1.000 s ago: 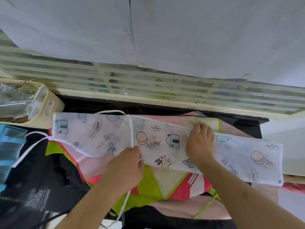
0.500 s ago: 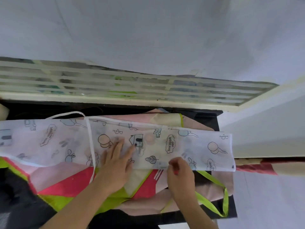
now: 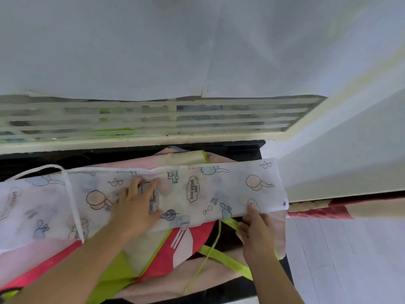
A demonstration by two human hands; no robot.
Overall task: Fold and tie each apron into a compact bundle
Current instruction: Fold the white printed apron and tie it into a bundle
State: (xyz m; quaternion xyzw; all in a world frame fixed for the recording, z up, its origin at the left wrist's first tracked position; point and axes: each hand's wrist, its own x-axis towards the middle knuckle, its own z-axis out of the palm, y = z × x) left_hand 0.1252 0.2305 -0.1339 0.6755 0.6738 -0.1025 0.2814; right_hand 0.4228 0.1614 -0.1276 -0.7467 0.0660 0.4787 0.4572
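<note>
A white apron (image 3: 197,191) printed with cartoon drawings lies folded into a long strip across the black table, its white tie (image 3: 73,207) crossing it at the left. My left hand (image 3: 138,207) presses flat on the middle of the strip, fingers spread. My right hand (image 3: 255,229) pinches the strip's near edge by its right end, thumb on top.
Under the strip lies a pile of pink, red and lime-green aprons (image 3: 179,240) with green ties (image 3: 228,260) trailing toward the near edge. The black table (image 3: 245,148) ends at a louvred window (image 3: 153,119) behind and a white wall at the right.
The view has swung right. My left hand slid right along the strip, and my right hand moved further right to the strip's right end.
</note>
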